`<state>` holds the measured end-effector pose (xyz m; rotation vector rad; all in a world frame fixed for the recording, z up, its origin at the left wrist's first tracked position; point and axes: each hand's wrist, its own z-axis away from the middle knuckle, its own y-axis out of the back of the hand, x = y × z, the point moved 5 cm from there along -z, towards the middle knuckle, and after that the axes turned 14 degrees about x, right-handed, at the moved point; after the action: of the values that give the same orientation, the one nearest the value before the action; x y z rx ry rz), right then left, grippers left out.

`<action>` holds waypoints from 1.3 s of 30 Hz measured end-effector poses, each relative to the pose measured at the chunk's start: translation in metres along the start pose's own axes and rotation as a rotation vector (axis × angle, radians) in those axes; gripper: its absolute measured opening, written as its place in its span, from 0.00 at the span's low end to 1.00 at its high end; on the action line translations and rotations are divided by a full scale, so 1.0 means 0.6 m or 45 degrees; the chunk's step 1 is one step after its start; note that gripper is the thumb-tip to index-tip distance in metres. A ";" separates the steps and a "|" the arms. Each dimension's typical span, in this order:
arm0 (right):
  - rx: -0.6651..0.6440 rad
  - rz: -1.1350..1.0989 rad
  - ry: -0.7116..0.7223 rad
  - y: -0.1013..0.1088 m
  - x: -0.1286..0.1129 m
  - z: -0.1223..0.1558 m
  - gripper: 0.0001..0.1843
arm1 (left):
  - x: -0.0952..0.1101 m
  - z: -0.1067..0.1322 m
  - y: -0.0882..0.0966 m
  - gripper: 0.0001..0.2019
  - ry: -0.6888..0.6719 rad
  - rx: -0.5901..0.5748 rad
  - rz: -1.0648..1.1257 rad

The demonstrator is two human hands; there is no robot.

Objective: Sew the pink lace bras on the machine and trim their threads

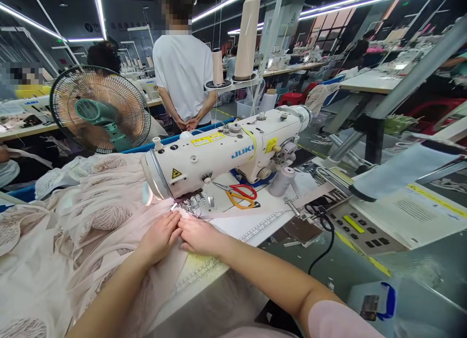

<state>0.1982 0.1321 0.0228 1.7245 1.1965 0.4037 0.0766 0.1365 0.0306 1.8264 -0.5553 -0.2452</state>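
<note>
Forearms entered from the lower edge of the frame, the right one emerging from a pink sleeve [339, 323] at lower right, and converged just below centre. Left hand [160, 237] and right hand [200, 237] lay palm down and side by side, fingers [175, 222] extended and pressed together, pinching nothing. The fingertips of the two hands touched one another and pointed up-frame. Beneath them lay the pale pink fabric [91, 216], its edge flattened against the table [288, 265]. The left hand rested wholly on the cloth, the right at its border, beside a printed ruler strip [255, 228]. From the fingertips the presser foot [189, 204] stood just above in the frame, near but apart and brightly lit; both hands were about equally close to it. The bulk of the fabric spread away to the left and lower left in gathered folds with lace motifs, so its long axis ran leftward from the presser foot. The sewing machine [226, 155] extended from centre toward upper right, with orange-handled scissors [239, 194] on its bed. Farther out were a control panel [359, 228] at right, a fan [100, 109] at upper left, and a thread cone [248, 36] and a standing person [182, 70] at top centre.
</note>
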 end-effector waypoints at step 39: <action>0.179 -0.019 -0.213 0.020 0.013 0.078 0.27 | 0.061 -0.009 0.010 0.18 -0.224 -0.118 -0.177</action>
<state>0.2410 0.1138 0.0083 1.8293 1.1374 0.1653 0.1092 0.1219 0.0418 1.7650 -0.5298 -0.5218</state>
